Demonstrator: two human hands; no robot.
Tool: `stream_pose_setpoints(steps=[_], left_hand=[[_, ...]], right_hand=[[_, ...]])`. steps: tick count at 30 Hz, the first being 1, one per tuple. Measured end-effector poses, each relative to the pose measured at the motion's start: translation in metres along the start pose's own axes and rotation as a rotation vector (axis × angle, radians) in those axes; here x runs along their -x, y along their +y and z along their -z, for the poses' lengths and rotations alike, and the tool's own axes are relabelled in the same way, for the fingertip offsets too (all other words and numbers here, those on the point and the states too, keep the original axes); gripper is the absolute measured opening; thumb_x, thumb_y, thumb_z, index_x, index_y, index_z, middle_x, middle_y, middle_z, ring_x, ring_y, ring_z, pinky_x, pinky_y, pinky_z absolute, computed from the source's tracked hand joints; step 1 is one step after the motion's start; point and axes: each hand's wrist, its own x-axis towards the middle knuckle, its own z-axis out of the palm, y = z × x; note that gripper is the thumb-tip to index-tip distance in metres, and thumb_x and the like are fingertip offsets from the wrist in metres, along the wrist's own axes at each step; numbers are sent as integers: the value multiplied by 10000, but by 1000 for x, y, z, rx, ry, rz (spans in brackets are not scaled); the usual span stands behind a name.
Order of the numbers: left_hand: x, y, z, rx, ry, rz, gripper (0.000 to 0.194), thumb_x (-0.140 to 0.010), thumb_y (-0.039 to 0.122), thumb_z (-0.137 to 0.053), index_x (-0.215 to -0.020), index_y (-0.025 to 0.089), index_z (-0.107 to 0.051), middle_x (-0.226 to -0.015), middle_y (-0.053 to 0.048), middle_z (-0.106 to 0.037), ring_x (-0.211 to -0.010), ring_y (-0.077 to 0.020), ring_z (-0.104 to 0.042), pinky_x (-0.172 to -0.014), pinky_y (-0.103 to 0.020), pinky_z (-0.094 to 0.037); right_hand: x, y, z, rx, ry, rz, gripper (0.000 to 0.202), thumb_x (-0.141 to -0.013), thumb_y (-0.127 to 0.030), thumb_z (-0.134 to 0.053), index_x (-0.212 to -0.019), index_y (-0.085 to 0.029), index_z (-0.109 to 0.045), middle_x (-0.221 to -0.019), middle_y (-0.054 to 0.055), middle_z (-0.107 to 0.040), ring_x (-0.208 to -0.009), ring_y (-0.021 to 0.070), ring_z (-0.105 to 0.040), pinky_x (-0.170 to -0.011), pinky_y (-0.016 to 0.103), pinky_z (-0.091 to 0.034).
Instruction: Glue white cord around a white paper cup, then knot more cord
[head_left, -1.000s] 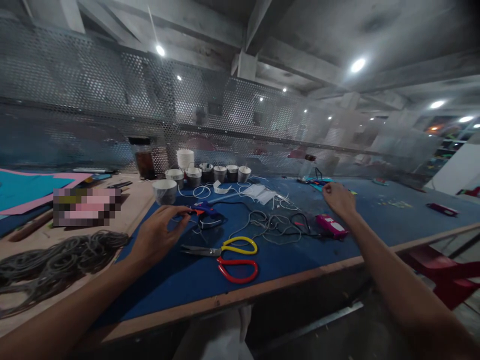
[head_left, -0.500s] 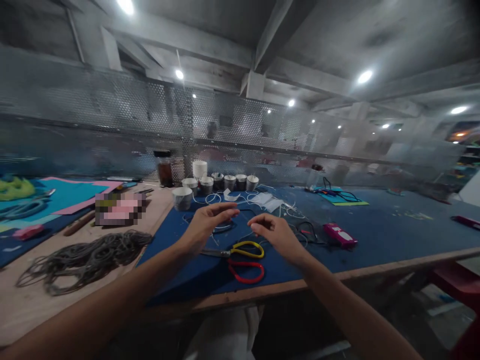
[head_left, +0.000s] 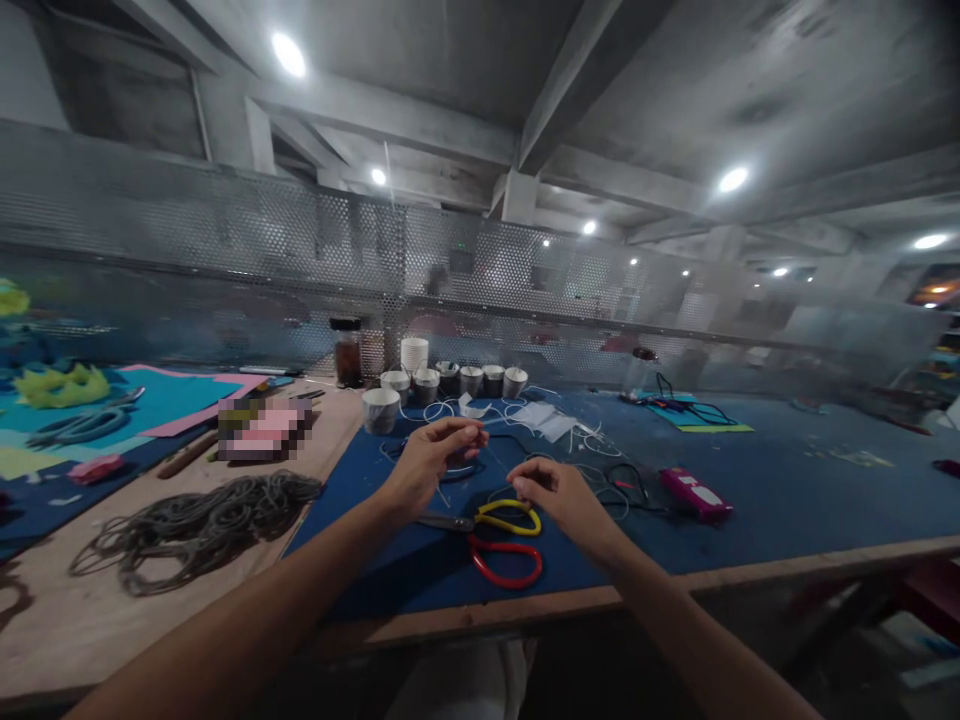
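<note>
My left hand (head_left: 437, 462) is raised over the blue mat, thumb and fingertips pinched together. Lower and to its right, my right hand (head_left: 559, 500) makes a similar pinch with curled fingers. A faint thin thread (head_left: 497, 458) seems to run between the two pinches; its ends are hidden in the fingers. Below the hands lie scissors (head_left: 506, 563) with one yellow and one red handle, blades pointing left beneath my left wrist. Behind the hands, thin white and dark cords (head_left: 600, 470) lie loosely tangled, beside crumpled white paper pieces (head_left: 547, 420).
Several small paper cups (head_left: 381, 410) stand at the back, near a dark-lidded jar (head_left: 347, 352). A coil of grey cord (head_left: 217, 520) lies left on a wooden board. A magenta box (head_left: 695, 495) is at right. A perforated metal screen (head_left: 465, 270) rises behind the table.
The view has turned slightly, so the table things sit lower and farther right in the picture. My right hand has dropped a little relative to my left; both stay pinched.
</note>
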Motion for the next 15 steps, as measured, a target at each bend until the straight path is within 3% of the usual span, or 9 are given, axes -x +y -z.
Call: stream_pose_setpoints(steps=[3,9,15], left_hand=[[-1,-2,6,50,-7,60,198,-746,280,-788,-918,192,-742,-853,-49,-757,-811,-155,-704,-800,-289,-535],[6,0,8,43,-181,192,221,-760,261,-783,-956,170,-737,-820,-39,-745,-717,-129,-694,-759,-276,-534],[12,0,6,-13,-328,264,237,-746,246,-793,-943,127,-735,-776,-52,-734,-694,-136,-679,-723,-270,-522]], right_hand=[[-4,-1,0,40,-46,28,228,-879,-376,-578,-918,-185,-698,-785,23,-673,-746,167,-641,-724,284,-493],[-33,-22,0,73,59,128,288,-909,-381,-553,-1067,-183,-689,-887,43,-700,-778,162,-642,-764,295,-491],[-53,-31,-13,-88,35,107,253,-854,-370,-618,-959,-168,-728,-881,44,-714,-737,148,-614,-717,277,-478]])
